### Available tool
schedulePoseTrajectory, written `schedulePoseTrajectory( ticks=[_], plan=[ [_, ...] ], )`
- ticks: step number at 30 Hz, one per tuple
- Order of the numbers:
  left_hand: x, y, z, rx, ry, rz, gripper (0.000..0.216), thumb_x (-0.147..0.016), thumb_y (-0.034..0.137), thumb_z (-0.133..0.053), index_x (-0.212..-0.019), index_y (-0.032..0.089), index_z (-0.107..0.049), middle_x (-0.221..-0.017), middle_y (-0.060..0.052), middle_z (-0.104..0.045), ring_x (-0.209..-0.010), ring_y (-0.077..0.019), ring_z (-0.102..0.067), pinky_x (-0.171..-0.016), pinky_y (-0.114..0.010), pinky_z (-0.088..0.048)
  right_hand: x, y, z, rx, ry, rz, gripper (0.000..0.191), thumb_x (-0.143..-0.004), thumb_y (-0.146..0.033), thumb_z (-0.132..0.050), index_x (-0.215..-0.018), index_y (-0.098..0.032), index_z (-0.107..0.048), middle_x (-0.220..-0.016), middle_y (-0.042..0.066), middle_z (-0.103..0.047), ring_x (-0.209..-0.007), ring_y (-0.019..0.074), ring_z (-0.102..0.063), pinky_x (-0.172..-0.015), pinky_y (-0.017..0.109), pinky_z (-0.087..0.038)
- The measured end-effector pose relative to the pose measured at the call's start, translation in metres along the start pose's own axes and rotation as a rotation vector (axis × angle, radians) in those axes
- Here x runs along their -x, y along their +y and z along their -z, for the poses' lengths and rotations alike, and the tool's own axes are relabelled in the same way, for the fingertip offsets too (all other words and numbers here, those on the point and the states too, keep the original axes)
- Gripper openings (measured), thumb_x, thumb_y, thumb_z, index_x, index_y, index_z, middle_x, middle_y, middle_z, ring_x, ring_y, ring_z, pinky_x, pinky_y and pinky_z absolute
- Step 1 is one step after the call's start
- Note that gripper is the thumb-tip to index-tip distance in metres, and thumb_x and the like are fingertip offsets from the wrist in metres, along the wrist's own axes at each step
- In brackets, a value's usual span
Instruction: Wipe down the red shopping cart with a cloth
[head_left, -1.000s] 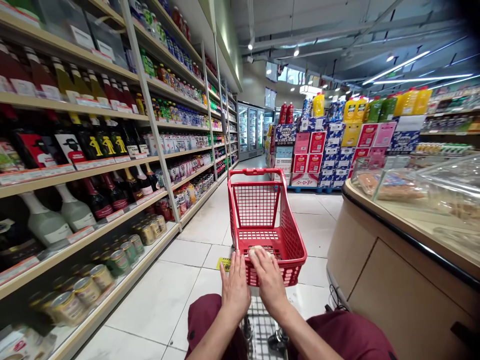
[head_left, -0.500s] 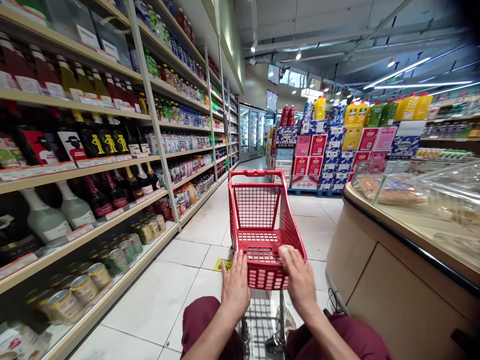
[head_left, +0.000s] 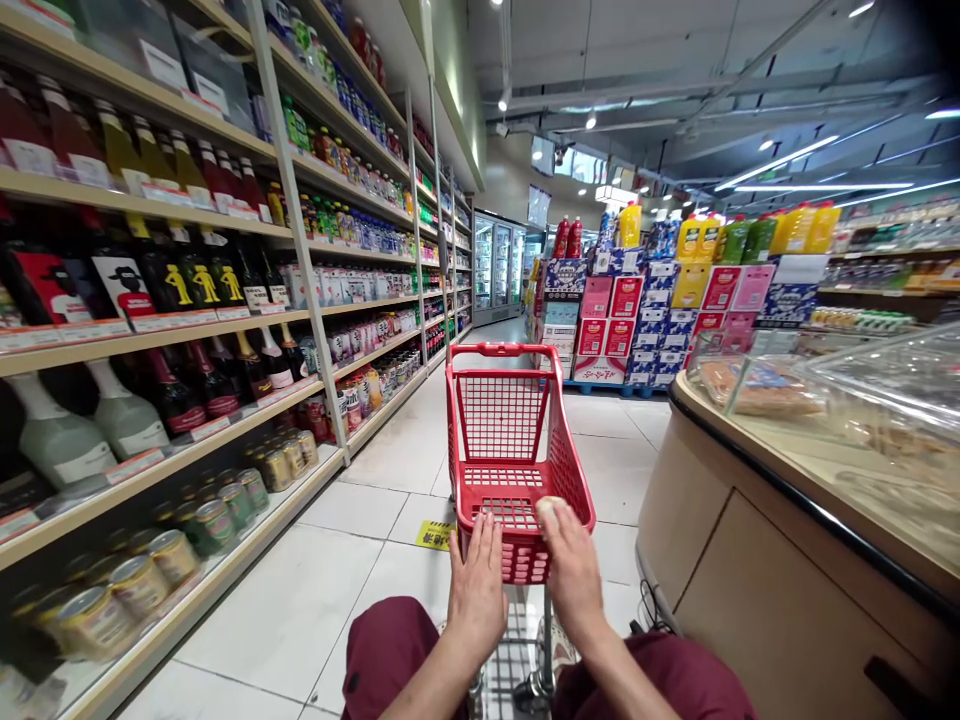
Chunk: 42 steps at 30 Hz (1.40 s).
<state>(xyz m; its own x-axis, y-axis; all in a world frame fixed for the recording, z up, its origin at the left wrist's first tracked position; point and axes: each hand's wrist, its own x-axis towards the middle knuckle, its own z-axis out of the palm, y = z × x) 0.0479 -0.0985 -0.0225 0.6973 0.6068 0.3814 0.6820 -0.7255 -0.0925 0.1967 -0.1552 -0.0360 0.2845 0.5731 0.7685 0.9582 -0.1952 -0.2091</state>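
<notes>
A red plastic shopping cart [head_left: 517, 420] stands in the aisle right in front of me. My left hand [head_left: 476, 585] lies flat on the left part of its near rim, fingers stretched forward and close together, holding nothing. My right hand [head_left: 571, 570] rests on the right part of the rim, its fingers curled over a small pale round object [head_left: 550, 506] pressed against the rim. The basket looks bare inside. My dark red trousers show at the bottom of the view.
Long shelves [head_left: 187, 330] of wine bottles, cans and drinks line the left side. A curved counter [head_left: 750, 520] with a glass food case is close on the right. Stacked boxes [head_left: 637, 310] and fridges [head_left: 499, 265] stand at the aisle's far end. A yellow sticker [head_left: 436, 535] marks the floor.
My right hand with the pale object slid from the middle of the cart's rim to its right part. The cart and I moved a little forward along the aisle.
</notes>
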Motion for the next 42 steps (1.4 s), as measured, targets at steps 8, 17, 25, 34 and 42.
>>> schedulePoseTrajectory(
  ticks=[8, 17, 25, 34, 42],
  plan=[
    [-0.004, -0.018, 0.0, -0.008, 0.067, 0.097, 0.061, -0.077, 0.013, -0.034, -0.136, 0.012, -0.024, -0.143, -0.008, -0.027, -0.134, -0.0214, -0.016, -0.106, -0.054, -0.009, 0.003, 0.021, 0.005, 0.017, 0.042, -0.017, 0.062, -0.081, -0.004, -0.027, -0.138, -0.027, -0.023, -0.134, 0.007, -0.043, -0.125, 0.0206, -0.034, -0.095, 0.041, -0.033],
    [-0.005, -0.018, 0.004, 0.009, 0.01, 0.088, 0.059, -0.079, 0.018, -0.033, -0.137, 0.013, -0.023, -0.143, -0.007, -0.025, -0.134, -0.0228, -0.017, -0.105, -0.055, -0.014, -0.002, 0.005, -0.004, -0.045, -0.036, 0.085, 0.066, -0.077, 0.002, -0.025, -0.135, -0.029, -0.03, -0.134, 0.004, -0.042, -0.126, 0.02, -0.034, -0.097, 0.043, -0.03],
    [-0.005, -0.014, 0.006, 0.009, -0.051, 0.142, 0.062, -0.078, 0.027, -0.036, -0.137, 0.012, -0.023, -0.145, -0.006, -0.019, -0.135, -0.0249, -0.011, -0.106, -0.053, -0.015, 0.003, -0.007, -0.016, -0.127, -0.004, 0.142, 0.065, -0.077, 0.001, -0.025, -0.136, -0.026, -0.028, -0.134, 0.006, -0.042, -0.126, 0.0194, -0.033, -0.1, 0.041, -0.03],
    [-0.025, -0.039, 0.028, 0.098, -0.096, 0.051, 0.049, -0.077, 0.017, -0.038, -0.125, 0.013, -0.044, -0.141, -0.011, -0.032, -0.132, -0.0245, -0.021, -0.105, -0.056, -0.013, 0.001, 0.042, -0.012, -0.074, -0.004, -0.059, 0.059, -0.078, -0.005, -0.031, -0.133, -0.025, -0.033, -0.135, 0.008, -0.04, -0.127, 0.022, -0.032, -0.1, 0.043, -0.03],
    [-0.032, -0.021, 0.048, 0.189, -0.179, 0.007, 0.037, -0.075, 0.018, -0.04, -0.109, 0.014, -0.054, -0.129, -0.01, -0.049, -0.132, -0.0211, -0.023, -0.108, -0.053, -0.003, -0.002, 0.074, -0.025, -0.131, -0.096, 0.015, 0.049, -0.078, -0.005, -0.03, -0.12, -0.021, -0.05, -0.131, 0.01, -0.045, -0.126, 0.0219, -0.033, -0.1, 0.046, -0.03]
  ],
)
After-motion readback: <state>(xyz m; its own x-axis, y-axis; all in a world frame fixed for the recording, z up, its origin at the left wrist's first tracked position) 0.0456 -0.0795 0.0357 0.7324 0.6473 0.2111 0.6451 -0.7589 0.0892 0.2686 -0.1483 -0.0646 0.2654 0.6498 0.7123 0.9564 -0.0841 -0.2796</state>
